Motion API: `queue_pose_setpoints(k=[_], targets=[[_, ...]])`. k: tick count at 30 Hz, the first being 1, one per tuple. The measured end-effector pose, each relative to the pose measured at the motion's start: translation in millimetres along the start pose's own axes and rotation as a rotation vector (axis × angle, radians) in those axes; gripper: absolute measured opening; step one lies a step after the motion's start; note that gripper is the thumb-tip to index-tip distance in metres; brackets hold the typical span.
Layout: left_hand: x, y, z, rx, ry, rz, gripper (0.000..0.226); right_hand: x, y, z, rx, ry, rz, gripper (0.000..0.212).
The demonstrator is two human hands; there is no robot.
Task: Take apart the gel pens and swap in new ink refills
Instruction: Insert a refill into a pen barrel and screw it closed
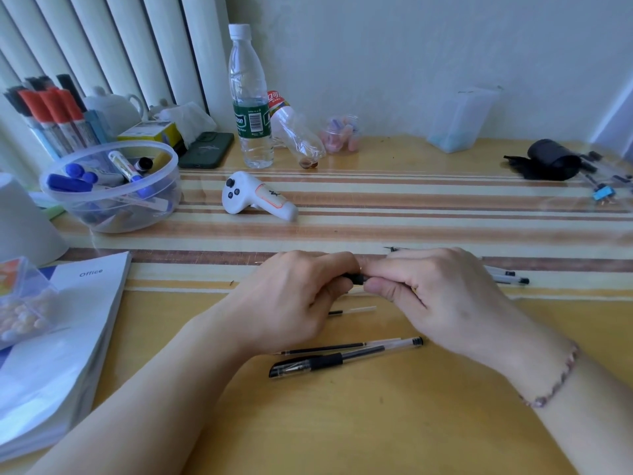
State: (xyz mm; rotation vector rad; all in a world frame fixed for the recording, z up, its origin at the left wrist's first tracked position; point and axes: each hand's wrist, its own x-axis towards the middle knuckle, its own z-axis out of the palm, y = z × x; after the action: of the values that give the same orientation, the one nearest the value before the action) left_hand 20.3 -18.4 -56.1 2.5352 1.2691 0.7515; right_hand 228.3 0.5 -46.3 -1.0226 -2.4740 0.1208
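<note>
Both hands meet over the desk's middle, gripping one gel pen [356,278]; only its black grip section shows between the fingers. My left hand [294,296] closes on the pen's left end and my right hand [435,289] on its right end. Under the hands lies a thin refill [352,310], partly hidden. Nearer to me lie a loose black refill [339,347] and a whole capped gel pen [346,358] with a clear barrel. More pens [507,276] lie just right of my right hand.
A clear bowl of markers [113,186] and a stack of books [58,344] stand at the left. A white controller [257,196], two plastic bottles [251,97] and a dark phone [207,149] sit behind. A black pouch [548,160] lies far right.
</note>
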Motion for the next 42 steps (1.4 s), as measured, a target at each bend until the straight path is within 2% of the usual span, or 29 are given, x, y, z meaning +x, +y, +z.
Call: queue_pose_setpoints(k=[4, 8, 10, 13, 17, 21, 26, 29, 36, 42], targets=[[-1, -8, -4, -0.03, 0.063, -0.064, 0.019, 0, 5, -4, 0.011, 0.04, -0.014, 0.034], [-2, -15, -9, -0.049, 0.149, -0.101, 0.023, -2, 9, -8, 0.088, 0.092, 0.061, 0.038], [-1, -14, -10, -0.085, 0.148, -0.08, 0.018, -3, 9, -8, 0.155, 0.072, 0.08, 0.034], [0, -10, -9, -0.097, 0.122, -0.027, 0.019, -2, 6, -7, 0.121, 0.07, 0.088, 0.03], [1, -7, -7, -0.116, 0.098, -0.022, 0.027, -1, 5, -3, 0.077, 0.18, 0.041, 0.031], [0, -7, -7, -0.142, 0.123, -0.069, 0.035, 0, 3, -2, 0.162, 0.269, 0.047, 0.022], [1, -8, -8, -0.155, 0.182, -0.086, 0.042, -1, 0, -1, 0.163, 0.156, 0.071, 0.035], [1, -8, -7, -0.165, 0.174, -0.089, 0.04, 0, 3, 1, 0.116, 0.168, 0.061, 0.041], [1, -9, -9, -0.225, 0.161, -0.134, 0.031, 0, 1, 1, 0.142, 0.188, 0.117, 0.02], [0, -11, -13, -0.37, 0.192, -0.23, 0.033, 1, -1, -7, 0.111, 0.279, 0.11, 0.022]])
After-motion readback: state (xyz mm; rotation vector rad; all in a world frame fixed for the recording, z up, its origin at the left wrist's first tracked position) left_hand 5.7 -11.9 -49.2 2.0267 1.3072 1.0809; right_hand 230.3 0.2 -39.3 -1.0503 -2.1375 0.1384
